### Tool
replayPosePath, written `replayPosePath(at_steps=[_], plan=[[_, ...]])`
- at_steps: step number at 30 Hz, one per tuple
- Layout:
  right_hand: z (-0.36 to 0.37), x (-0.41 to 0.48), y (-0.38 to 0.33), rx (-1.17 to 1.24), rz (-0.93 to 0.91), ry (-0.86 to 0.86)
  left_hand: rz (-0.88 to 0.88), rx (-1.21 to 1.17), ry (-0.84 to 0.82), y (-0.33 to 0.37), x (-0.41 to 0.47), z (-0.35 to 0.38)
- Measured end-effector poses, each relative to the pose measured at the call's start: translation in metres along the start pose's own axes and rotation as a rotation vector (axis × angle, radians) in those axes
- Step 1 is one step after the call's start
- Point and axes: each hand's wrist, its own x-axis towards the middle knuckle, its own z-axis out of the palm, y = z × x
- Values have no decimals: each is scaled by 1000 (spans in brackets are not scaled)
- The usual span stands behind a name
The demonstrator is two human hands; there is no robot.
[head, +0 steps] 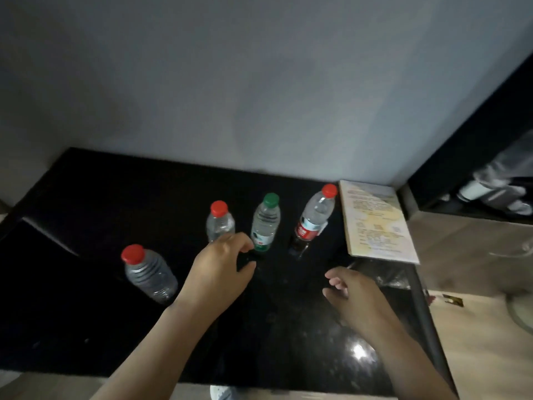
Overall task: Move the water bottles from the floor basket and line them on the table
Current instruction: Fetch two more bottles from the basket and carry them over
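Observation:
Several clear water bottles stand upright on the black table. A red-capped bottle stands apart at the left. Further back, in a rough row, are a second red-capped bottle, a green-capped bottle and a red-labelled bottle. My left hand hovers in front of the second red-capped bottle and hides its base. Its fingers curve in a C with only dark table between them. My right hand hangs loosely open over the table, right of centre, holding nothing. The floor basket is out of view.
A printed card or booklet lies at the table's back right corner, next to the red-labelled bottle. A grey wall rises behind the table. Wooden floor and a pale round object lie to the right. A shoe tip shows below the front edge.

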Motion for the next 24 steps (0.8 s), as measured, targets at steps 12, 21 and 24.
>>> replayPosePath(at_steps=[12, 21, 24], plan=[[-104, -170, 198, 99, 271, 214, 281, 15, -366, 208, -48, 150], [-147, -301, 345, 192, 552, 459, 501, 9, -614, 359, -94, 265], [-158, -327, 388, 230, 648, 504, 574, 27, -665, 407, -98, 304]])
